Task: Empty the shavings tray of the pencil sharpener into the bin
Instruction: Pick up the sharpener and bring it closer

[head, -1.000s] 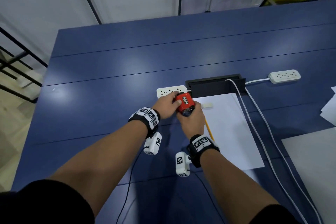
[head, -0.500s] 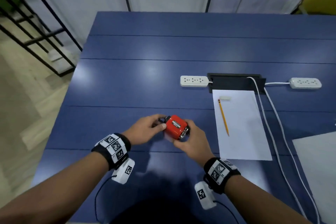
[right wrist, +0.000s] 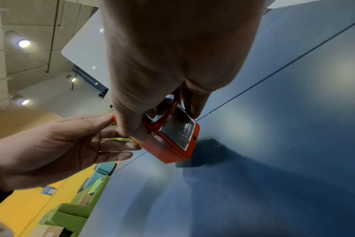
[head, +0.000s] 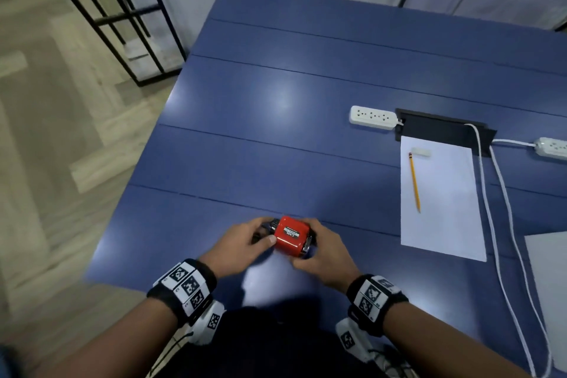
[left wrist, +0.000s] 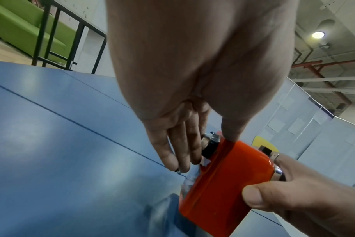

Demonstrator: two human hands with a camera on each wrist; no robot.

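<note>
The pencil sharpener point(head: 290, 238) is a small red box with a label on top, held just above the blue table point(head: 276, 138) near its front left corner. My left hand point(head: 266, 236) grips its left end, thumb on the red body point(left wrist: 223, 179) and fingers by the black and chrome end. My right hand point(head: 308, 250) holds the right end, thumb on the near side. In the right wrist view the dark clear tray face point(right wrist: 177, 128) of the sharpener shows, closed into the body. No bin is in view.
To the right lie a white paper sheet point(head: 441, 209) with a yellow pencil point(head: 414, 181) and an eraser point(head: 421, 152), a power strip point(head: 372, 117), a black cable hatch point(head: 441, 129) and white cables point(head: 497, 209). Wood floor and a black metal rack point(head: 122, 18) lie left of the table.
Both hands brought the sharpener from beside the power strip back toward the table's near left part. The head view has swung left, showing the floor.
</note>
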